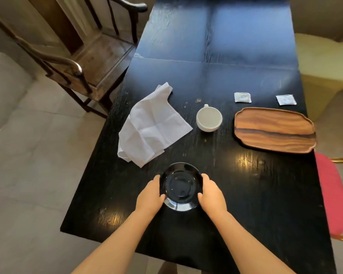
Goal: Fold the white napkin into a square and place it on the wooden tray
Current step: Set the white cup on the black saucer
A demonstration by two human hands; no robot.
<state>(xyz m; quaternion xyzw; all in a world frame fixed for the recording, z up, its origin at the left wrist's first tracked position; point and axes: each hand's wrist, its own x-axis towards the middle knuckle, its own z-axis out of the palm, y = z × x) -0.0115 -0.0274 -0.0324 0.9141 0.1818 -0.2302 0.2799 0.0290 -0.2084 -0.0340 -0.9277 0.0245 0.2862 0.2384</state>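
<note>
The white napkin [151,125] lies crumpled and loosely spread on the left part of the black table [246,184]. The wooden tray [273,130] rests bare near the table's right edge. My left hand [150,194] and my right hand [211,192] grip opposite sides of a black saucer [180,186] near the front of the table, well below the napkin. Neither hand touches the napkin or the tray.
A white cup [209,119] stands between napkin and tray. Two small white sachets [242,97] [286,99] lie behind the tray. A wooden armchair [83,56] stands at the left, a red-seated chair [333,194] at the right.
</note>
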